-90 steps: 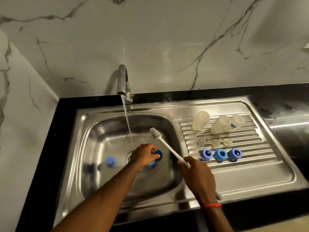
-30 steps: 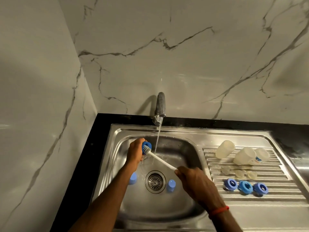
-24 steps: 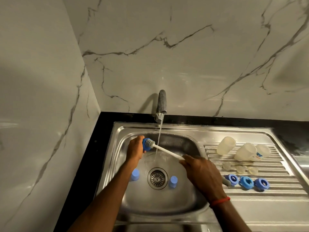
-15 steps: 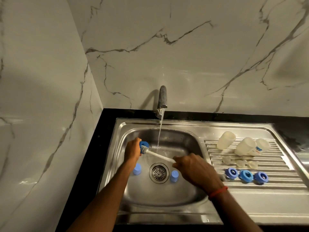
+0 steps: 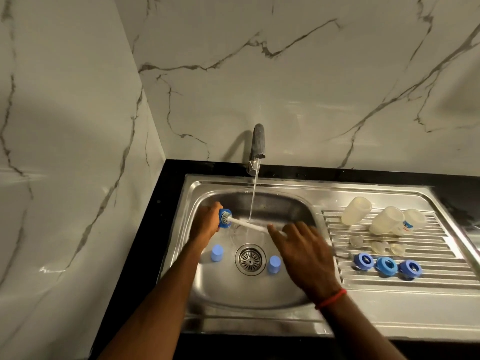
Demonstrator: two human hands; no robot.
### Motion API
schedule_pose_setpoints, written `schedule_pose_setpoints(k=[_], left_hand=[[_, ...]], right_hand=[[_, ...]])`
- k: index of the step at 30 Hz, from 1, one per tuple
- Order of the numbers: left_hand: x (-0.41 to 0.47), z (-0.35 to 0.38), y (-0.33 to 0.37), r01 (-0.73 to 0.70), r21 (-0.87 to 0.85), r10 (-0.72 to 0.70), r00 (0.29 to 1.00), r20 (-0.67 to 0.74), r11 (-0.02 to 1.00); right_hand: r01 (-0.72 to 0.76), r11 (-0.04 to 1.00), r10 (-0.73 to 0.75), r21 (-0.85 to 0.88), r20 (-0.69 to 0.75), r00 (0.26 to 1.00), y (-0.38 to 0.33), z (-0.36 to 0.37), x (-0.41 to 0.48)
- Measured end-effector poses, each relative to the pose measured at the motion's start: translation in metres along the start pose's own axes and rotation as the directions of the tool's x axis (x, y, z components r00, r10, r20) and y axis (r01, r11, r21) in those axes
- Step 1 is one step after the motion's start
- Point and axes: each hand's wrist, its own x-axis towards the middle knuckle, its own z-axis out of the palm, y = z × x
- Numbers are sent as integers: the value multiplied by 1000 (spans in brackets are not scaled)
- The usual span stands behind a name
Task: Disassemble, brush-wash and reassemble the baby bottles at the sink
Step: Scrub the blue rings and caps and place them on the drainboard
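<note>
While my left hand (image 5: 205,222) is clenching a blue bottle cap (image 5: 224,218) over the left side of the basin, my right hand (image 5: 301,252) is grasping the white handle of the bottle brush (image 5: 249,225), whose bristled head is sitting inside the cap's opening. The tap (image 5: 257,144) is running, and its thin stream is falling onto the brush handle between my two hands. Below them, two pale blue caps (image 5: 217,253) are standing on the basin floor, one on each side of the round drain (image 5: 250,259). The steel sink (image 5: 259,318) is shining wet around them. To the right, on the ribbed drainboard (image 5: 415,278), three cloudy bottle bodies (image 5: 355,211) are lying near the back, three clear teats (image 5: 378,247) are resting in a loose row in front of them, and three blue collar rings (image 5: 387,266) are lining the near ridges. A black countertop (image 5: 166,203) is framing the sink, and white marble walls (image 5: 311,74) with grey veins are meeting in a corner behind and to the left. The light is looking dim and warm.
</note>
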Motion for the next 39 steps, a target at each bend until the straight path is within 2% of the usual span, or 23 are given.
schedule_pose_setpoints(k=[2,4,6,7,8,9,10,11,12,13,14,15,16,18,20,22,25,27,30,33,36,39], left_hand=[[-4,1,-4,15,51,-19,996,85,999],[-4,1,-9,31,40,-34,995,88,999],[-1,-3,-7,11,10,-11,999,31,1000],[0,-5,-5,-5,9,5,1000,2,1000],[2,-7,-2,-21,9,22,1000,-17,1000],[3,-9,-1,-34,5,34,999,-32,999],[3,-11,-1,-39,-9,39,998,-44,999],[3,-12,-2,-40,-25,39,998,-52,999],[2,-12,-3,-39,-29,38,998,-53,999],[2,-12,-4,-32,-14,32,999,-42,999],[1,-11,-6,-26,14,27,999,-24,1000],[0,-8,-7,-18,35,18,1000,-9,999],[-1,-5,-8,-2,34,3,1000,-9,999],[-2,-3,-10,44,-11,-44,998,-38,999],[-1,-5,-13,78,-61,-82,995,-55,995],[-1,-11,-15,93,-83,-98,993,-61,992],[-2,-19,-10,48,-121,-62,992,-108,991],[-2,-20,-4,-6,-143,-13,991,-130,990],[-5,-21,-2,-9,-116,-6,991,-133,993],[-5,-23,-2,11,-24,-15,988,-153,1000],[-9,-26,-4,16,49,-6,981,-193,999],[-18,-25,-12,34,37,-26,982,-185,999]], right_hand=[[43,999,-46,-21,-131,990,16,1,7],[28,1000,-29,-7,-70,997,23,10,11],[-7,997,-9,77,210,978,19,15,15],[-89,976,5,200,384,923,16,16,17],[-273,892,33,360,551,834,13,13,22],[-518,707,56,481,692,719,12,11,28],[-676,524,60,518,770,635,11,10,31],[-709,475,77,521,778,624,12,10,34],[-624,597,125,504,710,693,11,11,33],[-463,780,198,421,536,821,12,15,31],[-337,892,235,302,327,915,13,19,28],[-231,952,208,202,130,969,15,19,26],[-136,980,141,144,-24,990,16,18,26],[32,995,-17,99,-142,990,15,14,31],[149,985,-138,91,-116,984,17,12,35],[176,971,-182,160,25,983,20,11,36],[41,924,-156,380,277,948,25,11,31],[-14,902,-110,431,262,959,23,14,26],[12,968,-46,252,127,991,19,22,20],[-58,982,24,178,191,981,3,27,9],[-36,962,-64,271,349,935,-5,31,4],[35,924,-189,380,375,908,12,24,14]])
